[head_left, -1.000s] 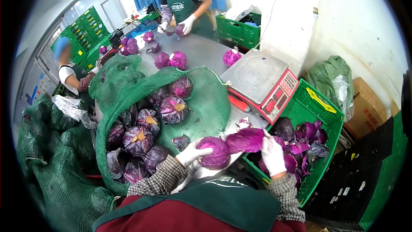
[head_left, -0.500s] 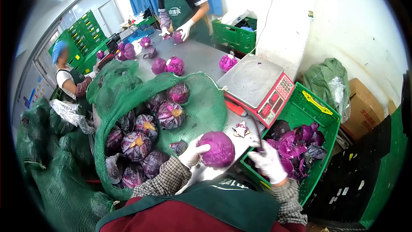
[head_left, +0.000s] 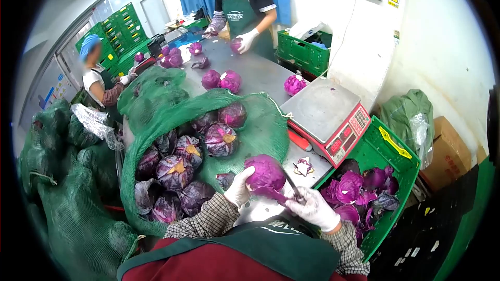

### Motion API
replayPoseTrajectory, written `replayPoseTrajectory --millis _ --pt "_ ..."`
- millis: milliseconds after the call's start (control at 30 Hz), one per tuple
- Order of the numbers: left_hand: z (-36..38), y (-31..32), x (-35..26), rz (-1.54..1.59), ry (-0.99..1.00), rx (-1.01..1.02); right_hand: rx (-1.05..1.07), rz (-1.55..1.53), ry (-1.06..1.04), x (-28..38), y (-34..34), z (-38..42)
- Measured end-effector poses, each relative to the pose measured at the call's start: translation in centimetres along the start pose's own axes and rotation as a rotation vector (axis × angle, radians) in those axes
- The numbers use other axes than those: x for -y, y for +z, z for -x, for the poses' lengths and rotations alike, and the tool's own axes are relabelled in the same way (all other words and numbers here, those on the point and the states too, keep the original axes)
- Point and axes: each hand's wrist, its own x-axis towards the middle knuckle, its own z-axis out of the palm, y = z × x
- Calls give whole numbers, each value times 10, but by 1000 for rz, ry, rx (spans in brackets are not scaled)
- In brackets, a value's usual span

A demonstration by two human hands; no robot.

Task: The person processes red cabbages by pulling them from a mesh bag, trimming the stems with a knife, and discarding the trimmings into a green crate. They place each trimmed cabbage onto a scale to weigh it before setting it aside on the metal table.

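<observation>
My left hand [head_left: 238, 187], in a white glove, grips a red cabbage [head_left: 264, 171] from its left side above the table. A loosened leaf hangs from the cabbage's lower right edge. In my gloved right hand [head_left: 315, 210] is a knife [head_left: 291, 184], its dark curved blade against the cabbage's right side. Part of the blade and handle is hidden by the fingers. A cut cabbage stem piece [head_left: 303, 166] lies on the table beyond the knife. Left of my left hand is a loose dark leaf [head_left: 225, 179].
A green mesh bag [head_left: 263, 143] holds several untrimmed red cabbages [head_left: 175, 173]. Right of it stand a red scale [head_left: 325, 112] and a green crate [head_left: 411, 162] with purple leaves. An orange-red tool handle [head_left: 300, 139] lies beside the scale. Two co-workers stand across the table.
My right hand has moved left from over the crate, bringing the knife to the cabbage. The cabbage has tilted and a leaf now hangs from it. The view has shifted slightly.
</observation>
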Motion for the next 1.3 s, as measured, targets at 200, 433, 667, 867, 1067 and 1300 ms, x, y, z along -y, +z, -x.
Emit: replayPoseTrajectory --millis 200,433,667,867,1067,1300 --pt "-2 17 -2 236 -18 -137 -45 71 62 -3 -2 33" --pt "-6 18 -13 356 -85 -81 -514 882 -57 -70 -67 69" --pt "-8 32 -4 508 -194 62 -449 73 -111 -32 -9 3" --pt "-2 43 -38 -1 38 441 -301 -184 -151 -10 13 -9" --pt "16 40 -23 264 -231 299 -522 264 -438 -28 22 -17" --pt "12 45 -43 148 -188 376 -504 427 -494 -33 18 -14"
